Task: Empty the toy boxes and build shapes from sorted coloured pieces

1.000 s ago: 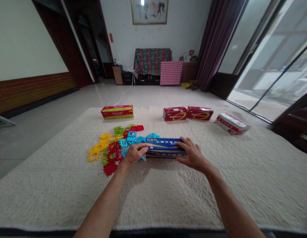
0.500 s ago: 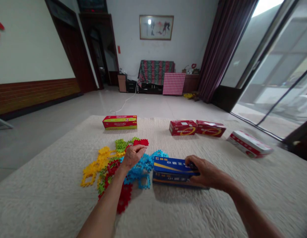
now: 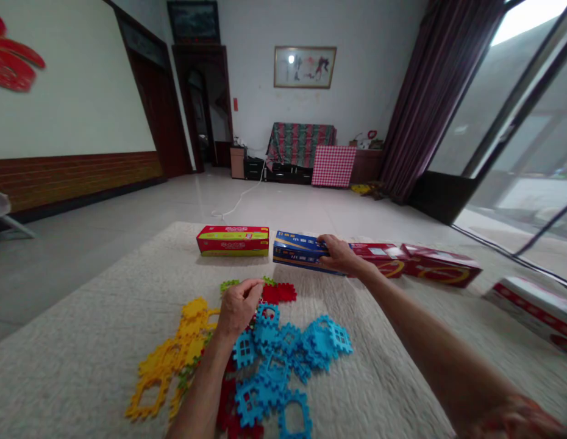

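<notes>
My right hand (image 3: 337,253) grips the right end of a long blue box (image 3: 295,250) with yellow stripes. The box sits between a red and yellow box (image 3: 233,241) on its left and a dark red box (image 3: 379,258) on its right. My left hand (image 3: 240,308) hovers at the pile of plastic building pieces, its fingers closed together; what they hold, if anything, is hidden. Around it lie blue pieces (image 3: 269,372), yellow pieces (image 3: 174,353) and red pieces (image 3: 278,293). Some green pieces (image 3: 229,285) show behind the hand.
Another dark red box (image 3: 441,266) continues the row to the right. Farther right lies a white and red box (image 3: 537,308). Everything rests on a beige quilted cover (image 3: 105,317). Beyond its far edge is a tiled floor (image 3: 302,204) with a white cable (image 3: 242,198).
My right hand has moved the blue box away from me, from beside the pieces into the row of boxes. My left hand stays over the pile. The view has shifted.
</notes>
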Demonstrator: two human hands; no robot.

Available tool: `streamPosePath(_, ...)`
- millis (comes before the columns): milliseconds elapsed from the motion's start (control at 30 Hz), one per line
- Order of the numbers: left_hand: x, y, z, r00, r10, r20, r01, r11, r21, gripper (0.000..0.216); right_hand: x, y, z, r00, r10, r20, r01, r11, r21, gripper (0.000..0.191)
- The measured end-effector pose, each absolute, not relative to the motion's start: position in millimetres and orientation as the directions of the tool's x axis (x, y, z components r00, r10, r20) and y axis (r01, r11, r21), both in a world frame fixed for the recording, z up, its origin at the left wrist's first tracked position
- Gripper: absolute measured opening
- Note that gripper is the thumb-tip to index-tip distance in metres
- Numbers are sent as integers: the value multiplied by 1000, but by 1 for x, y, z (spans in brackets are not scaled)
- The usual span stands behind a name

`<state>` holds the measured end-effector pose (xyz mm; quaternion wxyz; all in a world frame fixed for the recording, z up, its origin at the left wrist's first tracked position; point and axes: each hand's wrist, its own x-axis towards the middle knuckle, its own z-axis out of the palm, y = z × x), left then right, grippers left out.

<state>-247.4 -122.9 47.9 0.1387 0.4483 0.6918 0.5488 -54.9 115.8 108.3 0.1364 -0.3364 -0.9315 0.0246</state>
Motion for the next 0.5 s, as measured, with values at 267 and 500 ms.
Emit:
streamPosePath(267,-240,-121,47,-548,787,285,467,5,884,37,-75,150,75,-741,629,236,634,771,-62,45)
streamPosePath(500,-237,-121,47,-530,802,277,478,12,878,37,-78,145,64,-689,669,277,682,729,-63,37)
